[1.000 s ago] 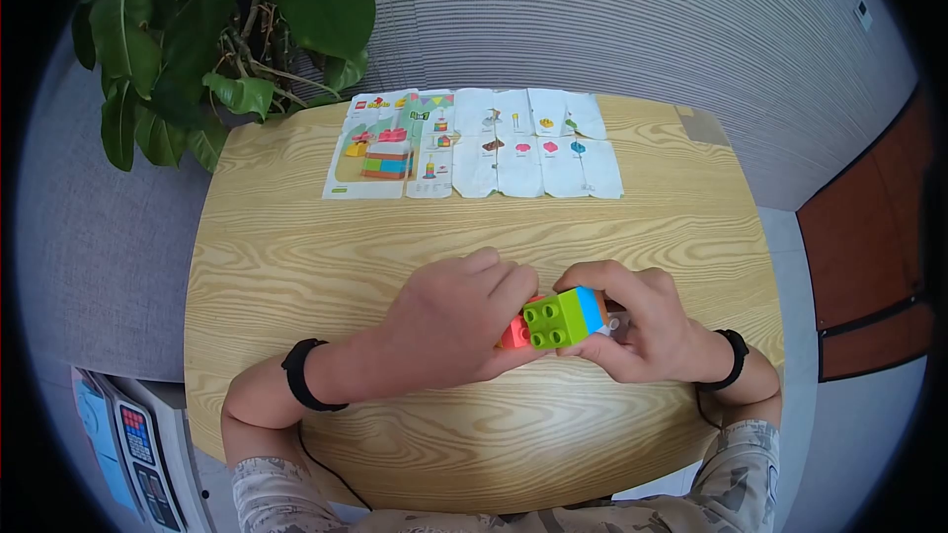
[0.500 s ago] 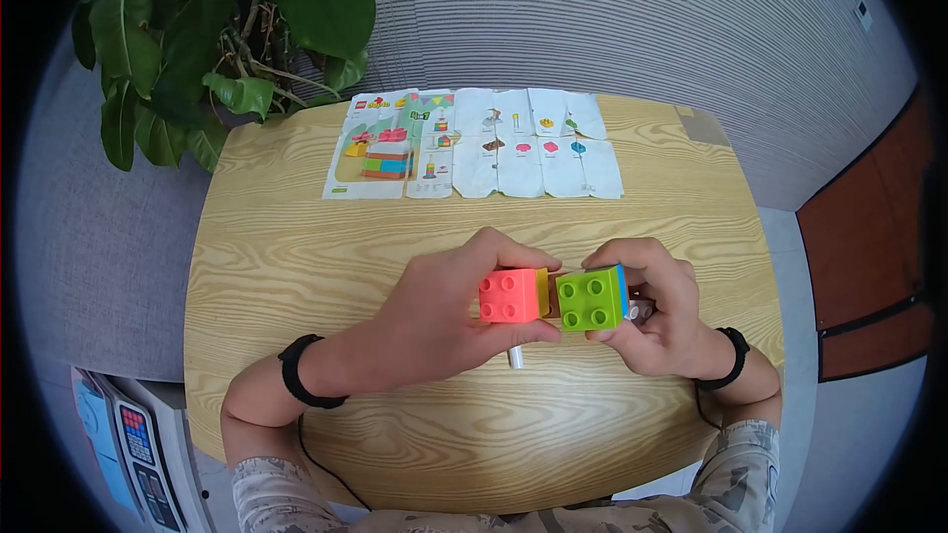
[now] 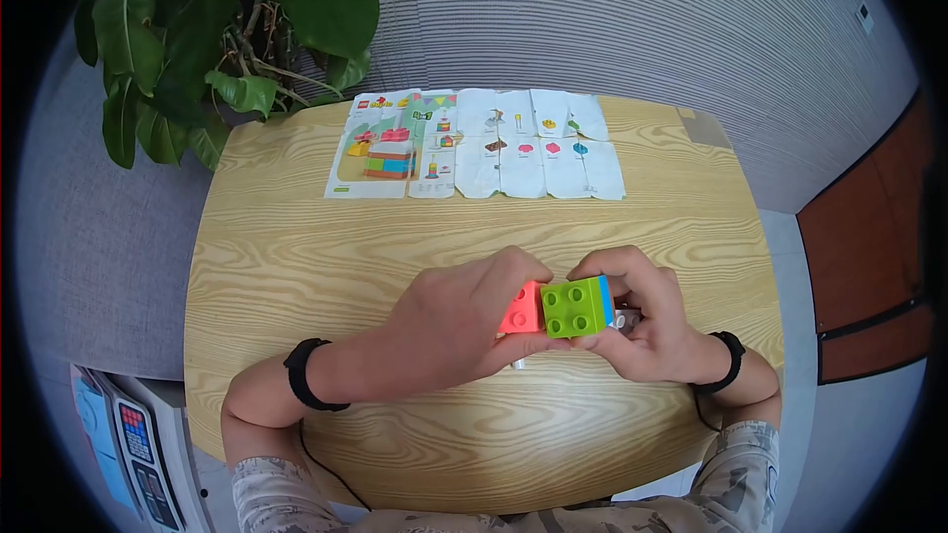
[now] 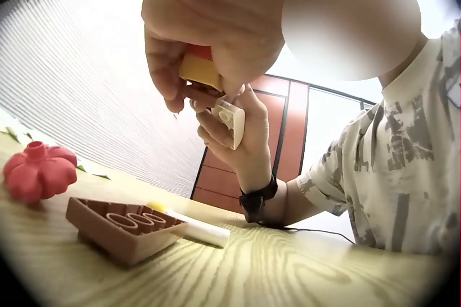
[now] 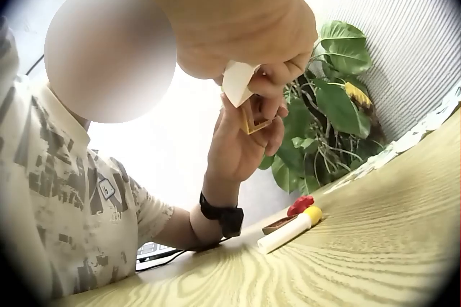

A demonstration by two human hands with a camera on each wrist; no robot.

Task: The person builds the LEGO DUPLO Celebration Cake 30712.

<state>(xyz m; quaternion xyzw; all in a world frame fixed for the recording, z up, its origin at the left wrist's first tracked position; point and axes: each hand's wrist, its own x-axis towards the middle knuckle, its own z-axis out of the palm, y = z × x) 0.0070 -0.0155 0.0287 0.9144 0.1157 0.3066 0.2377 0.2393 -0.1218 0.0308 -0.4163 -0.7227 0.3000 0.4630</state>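
My left hand (image 3: 459,311) grips a coral brick (image 3: 520,309) that has a yellow brick (image 4: 200,71) joined to it. Thumb and fingers of my right hand (image 3: 652,326) hold a stack of building bricks. In that stack are a green brick (image 3: 573,308) with its studs facing up, a blue brick (image 3: 606,298), a brown brick (image 4: 200,96) and a white brick (image 4: 232,121). Both hands are close together over the table, the coral brick right beside the green one. The left fingers hide much of the coral and yellow bricks in the head view.
On the wooden table (image 3: 296,237) lie a brown brick (image 4: 126,229), a red flower-shaped piece (image 4: 41,172) and a white stick (image 5: 288,235) with a yellow end. A creased instruction sheet (image 3: 538,168) is spread along the far edge. A leafy plant (image 3: 237,49) stands at the back left.
The hands drew apart half a second ago, showing the coral and yellow bricks. Now the left hand has moved right and the green stack slightly left, bringing them together again.
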